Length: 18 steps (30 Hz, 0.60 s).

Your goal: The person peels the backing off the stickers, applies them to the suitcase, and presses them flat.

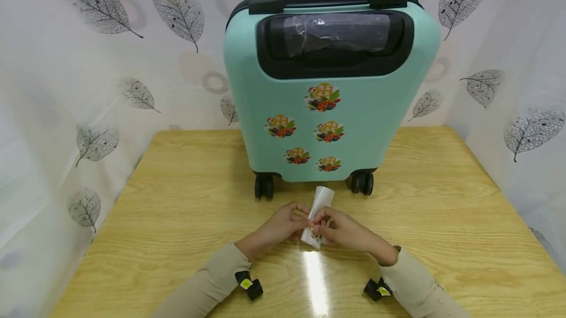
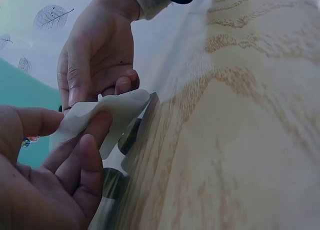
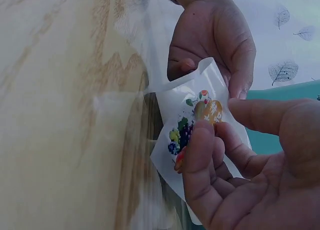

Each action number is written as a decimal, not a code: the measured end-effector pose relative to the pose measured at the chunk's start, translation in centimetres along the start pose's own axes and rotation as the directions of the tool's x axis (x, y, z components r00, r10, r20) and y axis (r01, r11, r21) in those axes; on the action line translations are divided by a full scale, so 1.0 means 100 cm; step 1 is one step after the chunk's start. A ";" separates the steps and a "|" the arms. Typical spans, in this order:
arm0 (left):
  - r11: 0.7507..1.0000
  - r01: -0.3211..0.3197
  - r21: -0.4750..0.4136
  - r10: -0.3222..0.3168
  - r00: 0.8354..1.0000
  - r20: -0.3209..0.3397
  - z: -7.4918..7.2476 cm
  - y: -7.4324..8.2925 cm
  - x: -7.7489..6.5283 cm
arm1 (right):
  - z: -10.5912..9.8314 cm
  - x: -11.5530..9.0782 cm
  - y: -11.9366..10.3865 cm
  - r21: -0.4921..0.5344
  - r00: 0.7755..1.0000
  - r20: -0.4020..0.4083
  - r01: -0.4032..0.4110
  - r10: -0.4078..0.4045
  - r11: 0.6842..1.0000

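Both hands meet over a curled white sticker sheet [image 1: 323,197], just in front of a mint-green suitcase [image 1: 371,111]. My left hand [image 1: 280,224] grips the sheet's left side, with fingers behind it and the thumb along its edge. From the other side, my right hand [image 1: 347,229] pinches at the edge of a round fruit sticker [image 3: 184,131] on the sheet. That sticker shows orange, green and dark berry colours in the right wrist view. Fingers partly cover it, so how far it is lifted cannot be told. In the left wrist view the sheet [image 2: 122,108] shows its plain white back.
Several matching fruit stickers [image 1: 325,98] are on the suitcase front, below its black handle recess [image 1: 336,70]. The suitcase stands upright on black wheels [image 1: 362,183] on a wooden table [image 1: 185,200]. A leaf-patterned cloth [image 1: 177,77] hangs behind and at the sides.
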<state>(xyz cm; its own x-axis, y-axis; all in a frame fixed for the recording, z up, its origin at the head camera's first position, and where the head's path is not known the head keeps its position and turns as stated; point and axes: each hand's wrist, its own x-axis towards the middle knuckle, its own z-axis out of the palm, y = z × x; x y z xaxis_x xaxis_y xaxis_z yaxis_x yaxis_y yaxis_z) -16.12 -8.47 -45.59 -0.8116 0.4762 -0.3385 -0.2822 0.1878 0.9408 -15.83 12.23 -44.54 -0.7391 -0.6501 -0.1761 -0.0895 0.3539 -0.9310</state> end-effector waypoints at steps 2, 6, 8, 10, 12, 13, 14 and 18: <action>1.000 -0.004 -0.007 0.004 1.000 -0.002 0.000 -0.001 0.000 | 0.000 0.000 0.000 0.007 1.000 -0.003 0.000 0.000 1.000; 0.999 -0.012 -0.038 0.013 1.000 0.014 0.002 -0.002 0.001 | 0.000 0.001 0.000 0.025 1.000 -0.025 -0.009 0.009 1.000; 0.999 -0.014 -0.034 0.015 1.000 0.020 0.002 -0.002 0.001 | 0.000 0.001 0.000 0.037 0.999 -0.035 -0.015 0.016 0.999; 1.000 -0.012 -0.019 0.012 1.000 0.023 0.002 -0.002 0.001 | 0.000 0.001 0.000 0.046 0.999 -0.038 -0.022 0.024 0.999; 1.000 -0.007 -0.001 0.007 1.000 0.026 0.002 -0.002 0.000 | 0.000 0.001 0.000 0.053 0.999 -0.031 -0.031 0.032 0.998; 1.000 -0.004 0.003 0.004 1.000 0.028 0.001 -0.002 0.000 | 0.000 0.001 0.000 0.050 0.999 -0.027 -0.031 0.033 0.998; 1.000 -0.003 0.010 0.003 1.000 0.028 0.001 -0.002 0.000 | 0.000 0.002 0.000 0.041 0.999 -0.025 -0.029 0.030 0.999; 0.999 -0.021 0.035 0.021 1.000 0.022 -0.001 -0.003 0.000 | 0.000 0.002 0.001 0.002 1.000 -0.019 -0.014 0.015 1.000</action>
<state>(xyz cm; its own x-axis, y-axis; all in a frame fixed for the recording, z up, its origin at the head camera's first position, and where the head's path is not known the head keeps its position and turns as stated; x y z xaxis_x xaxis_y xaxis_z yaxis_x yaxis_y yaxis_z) -16.04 -8.58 -45.83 -0.8055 0.4992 -0.3193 -0.2464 0.2079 0.9466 -15.97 12.18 -44.70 -0.7532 -0.6317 -0.1834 -0.0773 0.3619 -0.9290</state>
